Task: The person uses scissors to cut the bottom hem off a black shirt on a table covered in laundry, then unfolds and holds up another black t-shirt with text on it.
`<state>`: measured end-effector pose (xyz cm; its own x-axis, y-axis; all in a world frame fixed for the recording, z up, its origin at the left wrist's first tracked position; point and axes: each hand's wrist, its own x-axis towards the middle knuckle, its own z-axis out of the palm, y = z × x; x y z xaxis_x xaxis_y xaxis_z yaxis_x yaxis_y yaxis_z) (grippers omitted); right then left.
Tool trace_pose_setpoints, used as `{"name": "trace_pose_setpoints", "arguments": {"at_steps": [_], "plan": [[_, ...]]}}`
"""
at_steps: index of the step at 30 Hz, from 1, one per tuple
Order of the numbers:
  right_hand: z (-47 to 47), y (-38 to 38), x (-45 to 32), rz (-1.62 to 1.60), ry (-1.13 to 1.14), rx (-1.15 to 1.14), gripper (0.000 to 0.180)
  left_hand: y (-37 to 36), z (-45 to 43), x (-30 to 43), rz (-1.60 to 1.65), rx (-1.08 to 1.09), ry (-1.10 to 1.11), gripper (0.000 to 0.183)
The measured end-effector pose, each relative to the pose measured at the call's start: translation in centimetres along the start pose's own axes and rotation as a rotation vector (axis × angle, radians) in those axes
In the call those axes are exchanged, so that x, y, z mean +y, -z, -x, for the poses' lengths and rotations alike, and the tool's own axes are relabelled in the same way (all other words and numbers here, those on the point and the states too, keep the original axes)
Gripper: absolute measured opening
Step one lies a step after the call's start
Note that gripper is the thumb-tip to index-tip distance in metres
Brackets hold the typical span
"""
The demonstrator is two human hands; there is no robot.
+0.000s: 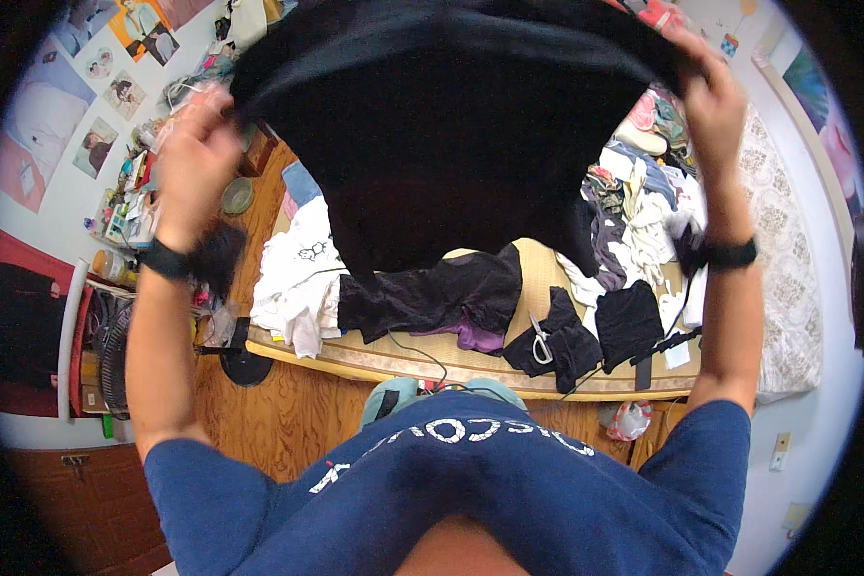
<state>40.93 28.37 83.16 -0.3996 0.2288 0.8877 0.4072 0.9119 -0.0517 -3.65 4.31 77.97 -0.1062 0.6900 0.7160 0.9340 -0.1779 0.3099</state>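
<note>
A large black cloth or garment (446, 144) is spread in the air between my raised hands and covers much of the upper view. My left hand (201, 155) grips its left edge, blurred by motion. Its right edge is held in my right hand (716, 108). Below it, on the bed-like surface (374, 360), lie a dark crumpled garment (432, 295), a purple cloth (475, 335) and a white garment with a printed drawing (295, 266). Scissors with pale handles (541, 342) rest on black fabric (569, 345), beside a folded black cloth (628, 320).
Mixed clothes (641, 209) are heaped at the right, near a patterned wall panel (777, 266). Crowded shelves (126, 216) and a standing fan (115, 360) stand left over a wooden floor (288, 410). A thin cable (425, 355) crosses the surface's front edge.
</note>
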Motion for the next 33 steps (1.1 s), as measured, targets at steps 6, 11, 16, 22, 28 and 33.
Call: {"name": "trace_pose_setpoints", "arguments": {"at_steps": [6, 11, 16, 22, 28, 33], "plan": [[13.0, 2.6, 2.3, -0.221, -0.751, -0.478, 0.038, 0.1, 11.3, -4.0, 0.049, -0.637, 0.417, 0.024], [9.4, -1.7, 0.9, -0.616, -1.260, -0.647, 0.040, -3.7, 7.8, -6.6, 0.574, -0.749, 1.058, 0.029], [12.0, -11.4, 6.0, -0.651, -1.334, -0.503, 0.037, -11.0, 8.2, -13.9, 0.876, -0.539, 1.273, 0.032], [8.0, -13.3, 7.3, -0.785, -1.062, -0.258, 0.043, -9.7, 3.7, -14.7, 0.871, -0.284, 0.934, 0.037], [14.2, -8.3, 2.2, -0.527, -0.901, -0.372, 0.048, -6.5, 9.7, -10.2, 0.521, -0.371, 0.585, 0.047], [28.0, -9.9, -4.5, -0.429, -1.019, -0.604, 0.052, -10.0, 22.7, -7.9, 0.424, -0.510, 0.667, 0.051]]}}
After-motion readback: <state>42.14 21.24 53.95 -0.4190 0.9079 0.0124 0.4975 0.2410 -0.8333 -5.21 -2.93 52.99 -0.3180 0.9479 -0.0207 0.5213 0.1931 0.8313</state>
